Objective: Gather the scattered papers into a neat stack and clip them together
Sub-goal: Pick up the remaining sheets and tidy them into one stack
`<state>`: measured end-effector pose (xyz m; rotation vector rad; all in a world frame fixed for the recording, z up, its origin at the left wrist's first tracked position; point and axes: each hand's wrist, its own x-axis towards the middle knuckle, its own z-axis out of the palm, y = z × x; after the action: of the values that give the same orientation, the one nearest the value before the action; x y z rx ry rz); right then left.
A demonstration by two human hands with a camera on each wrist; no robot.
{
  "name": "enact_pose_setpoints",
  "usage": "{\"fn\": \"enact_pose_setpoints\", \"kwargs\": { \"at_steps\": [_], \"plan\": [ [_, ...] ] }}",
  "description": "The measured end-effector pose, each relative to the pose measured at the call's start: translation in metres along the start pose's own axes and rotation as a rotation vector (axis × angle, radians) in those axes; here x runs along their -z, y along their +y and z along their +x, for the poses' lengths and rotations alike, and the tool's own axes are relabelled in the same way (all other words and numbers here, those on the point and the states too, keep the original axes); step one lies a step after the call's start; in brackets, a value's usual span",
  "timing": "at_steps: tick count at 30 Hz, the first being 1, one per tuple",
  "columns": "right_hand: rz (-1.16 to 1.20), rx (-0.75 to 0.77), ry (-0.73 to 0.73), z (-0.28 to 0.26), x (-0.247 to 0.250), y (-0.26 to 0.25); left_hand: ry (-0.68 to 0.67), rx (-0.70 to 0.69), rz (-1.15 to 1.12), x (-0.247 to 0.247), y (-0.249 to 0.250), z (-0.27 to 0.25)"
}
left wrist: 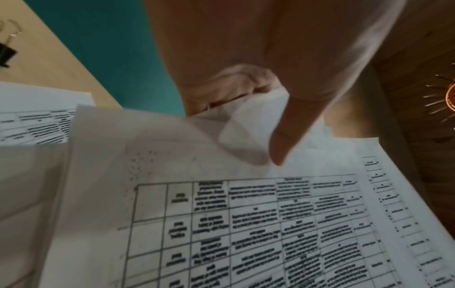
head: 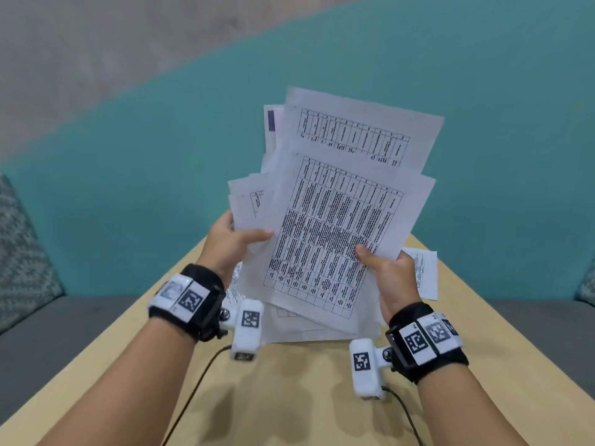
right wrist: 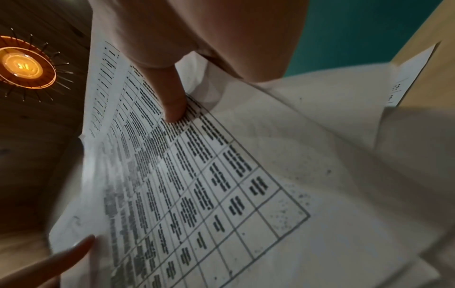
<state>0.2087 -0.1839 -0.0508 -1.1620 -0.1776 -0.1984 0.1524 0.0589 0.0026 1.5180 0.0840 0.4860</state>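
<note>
Both hands hold an uneven, fanned bundle of printed papers (head: 335, 220) upright above the wooden table (head: 306, 381). My left hand (head: 231, 239) grips the bundle's left edge, thumb across the front sheet. At the lower right edge my right hand (head: 383, 268) pinches it, thumb on the printed table. The sheets' corners stick out at different angles. In the left wrist view the thumb (left wrist: 290, 136) presses a curled sheet (left wrist: 221, 194). The right wrist view has the thumb (right wrist: 172, 101) on the front sheet (right wrist: 221, 185). A black binder clip (left wrist: 6, 52) lies on the table, seen only in the left wrist view.
One more printed sheet (head: 425, 272) lies flat on the table behind my right hand. Other sheets (head: 302, 329) rest on the table under the bundle. Cables (head: 196, 384) run across the near tabletop. Teal floor (head: 128, 156) and grey seating (head: 48, 333) surround the table.
</note>
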Motion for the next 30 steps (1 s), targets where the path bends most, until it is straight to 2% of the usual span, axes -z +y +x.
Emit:
{"fn": "enact_pose_setpoints", "kwargs": {
  "at_steps": [4, 8, 12, 20, 27, 30],
  "plan": [
    [-0.026, 0.015, -0.023, -0.003, -0.002, -0.003, 0.102, -0.029, -0.126, 0.0, -0.014, -0.004],
    [-0.056, 0.031, -0.034, -0.006, -0.004, -0.003, 0.145, -0.092, -0.138, -0.006, -0.016, -0.008],
    [-0.065, 0.035, -0.025, -0.006, -0.004, -0.001, 0.138, -0.11, -0.137, -0.008, -0.02, -0.007],
    [-0.128, -0.017, -0.044, -0.004, -0.003, 0.004, 0.122, -0.059, -0.109, -0.01, -0.037, -0.007],
    [-0.166, 0.084, -0.02, -0.005, -0.013, -0.005, 0.141, -0.157, -0.073, -0.015, -0.018, -0.008],
    [-0.184, 0.083, -0.002, -0.005, -0.013, -0.005, 0.124, -0.13, -0.076, -0.014, -0.02, -0.006]
  ]
}}
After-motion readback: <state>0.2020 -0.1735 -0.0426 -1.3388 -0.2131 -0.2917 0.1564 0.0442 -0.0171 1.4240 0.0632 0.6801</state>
